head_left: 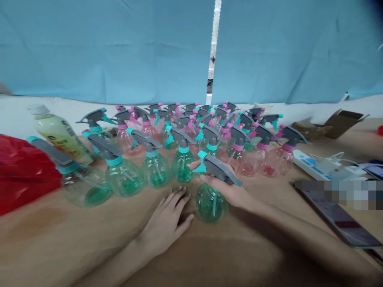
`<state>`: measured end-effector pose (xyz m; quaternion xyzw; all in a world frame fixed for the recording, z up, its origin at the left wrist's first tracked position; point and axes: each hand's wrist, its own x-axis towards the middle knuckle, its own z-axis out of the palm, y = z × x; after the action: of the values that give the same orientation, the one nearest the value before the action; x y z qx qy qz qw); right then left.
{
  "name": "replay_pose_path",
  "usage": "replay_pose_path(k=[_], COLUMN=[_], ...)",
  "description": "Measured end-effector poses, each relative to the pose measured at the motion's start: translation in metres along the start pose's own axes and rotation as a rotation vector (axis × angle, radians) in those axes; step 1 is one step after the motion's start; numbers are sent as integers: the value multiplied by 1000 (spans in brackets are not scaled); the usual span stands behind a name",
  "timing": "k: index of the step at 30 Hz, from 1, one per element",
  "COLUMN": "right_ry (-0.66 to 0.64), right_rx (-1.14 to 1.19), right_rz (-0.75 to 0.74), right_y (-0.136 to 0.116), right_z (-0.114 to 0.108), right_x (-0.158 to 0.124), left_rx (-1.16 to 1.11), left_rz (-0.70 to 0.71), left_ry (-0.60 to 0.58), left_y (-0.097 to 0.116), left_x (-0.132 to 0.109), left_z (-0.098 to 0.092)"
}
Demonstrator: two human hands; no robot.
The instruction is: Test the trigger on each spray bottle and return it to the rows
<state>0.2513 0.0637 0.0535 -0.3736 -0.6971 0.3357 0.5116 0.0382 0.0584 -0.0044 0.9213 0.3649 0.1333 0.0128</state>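
Observation:
My right hand [223,188] grips the grey spray head [218,169] of a green-tinted plastic spray bottle [212,203] with a teal trigger. My left hand [166,221] lies on the tan table surface [60,243] with its fingers apart, holding nothing, just left of that bottle. Beyond my hands stand several similar green-tinted spray bottles [154,171] and, further back and right, a crowd of pink-tinted spray bottles [279,159] with grey heads. Their rear ranks partly hide one another.
A yellowish plastic drink bottle [58,133] lies at the left, beside a red plastic bag [20,171]. On the right are a white power strip [311,165] with cables, a dark tablet or phone [338,217], and torn cardboard [342,123]. A blue curtain [119,52] hangs behind.

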Motion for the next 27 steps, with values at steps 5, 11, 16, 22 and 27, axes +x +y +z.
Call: replay_pose_path(k=[5,11,16,22,27], right_ry=[30,35,41,-23,-88], right_rx=[51,104,60,101,122], right_rz=[-29,-31,-66,-120,-165], right_y=[3,-1,-5,-22,-46], right_z=[6,27,53,111,171], right_x=[3,10,15,21,26], left_rx=[-40,-230,-338,-350,-330], left_rz=[-3,-50,-122,-240,-412], left_ry=[16,97,134,265,414], left_y=[-1,7,9,0,-10], left_x=[-1,-9,-31,-70,-99], left_z=[2,-5,-13,-30,-51])
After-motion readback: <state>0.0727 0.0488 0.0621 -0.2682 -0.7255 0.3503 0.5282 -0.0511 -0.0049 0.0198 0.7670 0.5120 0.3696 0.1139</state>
